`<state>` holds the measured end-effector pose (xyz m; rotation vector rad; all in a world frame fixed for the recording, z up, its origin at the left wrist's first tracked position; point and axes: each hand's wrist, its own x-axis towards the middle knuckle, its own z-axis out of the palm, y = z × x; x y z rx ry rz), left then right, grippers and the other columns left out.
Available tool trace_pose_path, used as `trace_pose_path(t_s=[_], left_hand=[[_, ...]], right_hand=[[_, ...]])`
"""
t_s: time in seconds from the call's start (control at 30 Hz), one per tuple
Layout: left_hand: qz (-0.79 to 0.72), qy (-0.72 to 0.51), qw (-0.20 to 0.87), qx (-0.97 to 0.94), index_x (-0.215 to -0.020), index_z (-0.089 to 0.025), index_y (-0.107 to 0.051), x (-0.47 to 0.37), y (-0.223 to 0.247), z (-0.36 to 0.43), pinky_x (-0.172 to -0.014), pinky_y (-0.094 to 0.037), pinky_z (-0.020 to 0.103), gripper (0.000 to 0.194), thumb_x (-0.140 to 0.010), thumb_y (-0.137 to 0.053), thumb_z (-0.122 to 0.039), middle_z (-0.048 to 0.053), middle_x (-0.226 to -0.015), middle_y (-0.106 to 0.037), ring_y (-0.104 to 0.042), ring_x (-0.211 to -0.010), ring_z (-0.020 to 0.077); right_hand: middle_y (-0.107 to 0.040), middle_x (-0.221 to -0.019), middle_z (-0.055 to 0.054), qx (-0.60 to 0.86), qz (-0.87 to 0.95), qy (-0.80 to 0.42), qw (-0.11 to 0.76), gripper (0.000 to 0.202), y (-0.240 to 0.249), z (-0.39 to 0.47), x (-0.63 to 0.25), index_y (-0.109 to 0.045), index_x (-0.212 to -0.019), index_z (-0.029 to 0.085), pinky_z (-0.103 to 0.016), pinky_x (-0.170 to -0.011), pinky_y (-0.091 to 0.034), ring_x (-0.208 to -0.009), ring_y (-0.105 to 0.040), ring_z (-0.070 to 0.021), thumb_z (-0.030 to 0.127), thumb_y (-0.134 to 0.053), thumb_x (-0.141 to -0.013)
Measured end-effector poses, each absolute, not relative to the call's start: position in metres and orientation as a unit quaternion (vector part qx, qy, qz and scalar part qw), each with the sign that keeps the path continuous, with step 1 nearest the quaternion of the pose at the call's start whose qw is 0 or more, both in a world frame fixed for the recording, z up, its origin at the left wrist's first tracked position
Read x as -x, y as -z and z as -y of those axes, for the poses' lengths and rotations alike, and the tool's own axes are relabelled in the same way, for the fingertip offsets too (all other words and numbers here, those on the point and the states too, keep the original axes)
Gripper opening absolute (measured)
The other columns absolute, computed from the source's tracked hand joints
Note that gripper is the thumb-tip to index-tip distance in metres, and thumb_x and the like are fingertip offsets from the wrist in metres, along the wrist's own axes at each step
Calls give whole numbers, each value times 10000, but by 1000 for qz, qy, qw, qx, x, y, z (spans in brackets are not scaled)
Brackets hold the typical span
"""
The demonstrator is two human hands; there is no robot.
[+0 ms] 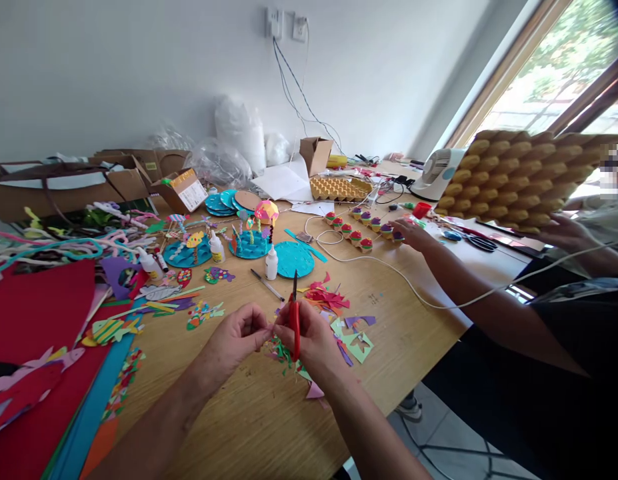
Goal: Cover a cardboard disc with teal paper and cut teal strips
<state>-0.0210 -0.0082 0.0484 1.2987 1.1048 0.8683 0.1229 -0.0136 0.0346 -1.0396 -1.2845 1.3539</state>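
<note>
Red-handled scissors [295, 327] point away from me, gripped in my right hand [311, 337] with their dark blades upward. My left hand [241, 332] is closed in a pinch, its fingertips meeting those of my right hand; what lies between them is too small to make out. Green paper shreds [281, 350] lie on the table beneath my hands. Just beyond are red paper scraps [329, 297], a pen [267, 285] and a white glue bottle [271, 263]. A cut light-green paper piece [359, 347] rests to the right.
Blue round plates [293, 260] with paper decorations stand ahead. Coloured paper sheets [43, 300] and paper fish [111, 330] lie left. On the right, a co-worker's hand [413, 235] reaches toward painted egg-carton strips [361, 241], near a large egg tray [519, 180]. A white cable [403, 283] crosses the table.
</note>
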Motion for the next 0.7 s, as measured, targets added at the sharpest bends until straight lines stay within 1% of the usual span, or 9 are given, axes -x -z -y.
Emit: trace_pose_path(t_s=[0.1, 0.2, 0.37, 0.47, 0.6, 0.7], left_hand=[[-467, -361, 587, -553, -601, -198, -462, 20, -46, 8, -479, -319, 226, 259, -616, -657, -368, -69, -564, -451, -408, -512, 95], [-464, -356, 594, -552, -604, -199, -461, 20, -47, 9, -479, -329, 228, 283, -620, -658, -401, -68, -571, -450, -414, -510, 95], [-459, -333, 602, -562, -695, -181, -576, 23, -53, 9, -508, -351, 239, 221, -667, -622, -395, -39, -611, -519, -442, -550, 112], [-464, -326, 595, -570, -667, -166, -620, 26, -55, 8, -503, -324, 236, 185, -669, -619, -352, -32, -597, -526, -419, -549, 111], [-468, -345, 590, -560, -660, -166, -612, 29, -56, 9, -500, -320, 237, 145, -678, -600, -309, -39, -571, -506, -408, -534, 109], [-467, -372, 591, -543, -655, -178, -574, 30, -58, 12, -496, -333, 234, 127, -701, -567, -296, -52, -560, -468, -401, -529, 108]], right_hand=[[-514, -671, 44, 420, 533, -560, 476, 243, -35, 12, -124, -459, -804, 192, -212, -517, -396, -590, -488, -101, 254, -643, -659], [-519, -686, 44, 432, 550, -537, 472, 217, -37, 11, -125, -466, -818, 189, -209, -517, -397, -565, -476, -89, 218, -623, -671], [-530, -683, 40, 465, 602, -474, 443, 163, -41, 11, -126, -479, -828, 185, -209, -547, -399, -592, -482, -96, 172, -570, -693], [-523, -683, 36, 484, 631, -437, 421, 131, -46, 12, -127, -482, -815, 180, -204, -543, -377, -597, -464, -96, 163, -542, -701], [-446, -618, 53, 506, 654, -393, 402, 84, -52, 19, -132, -443, -729, 181, -193, -504, -305, -558, -388, -85, 194, -526, -723], [-381, -566, 58, 513, 668, -403, 357, 153, -51, 30, -137, -392, -641, 183, -193, -482, -256, -534, -339, -80, 205, -465, -772]])
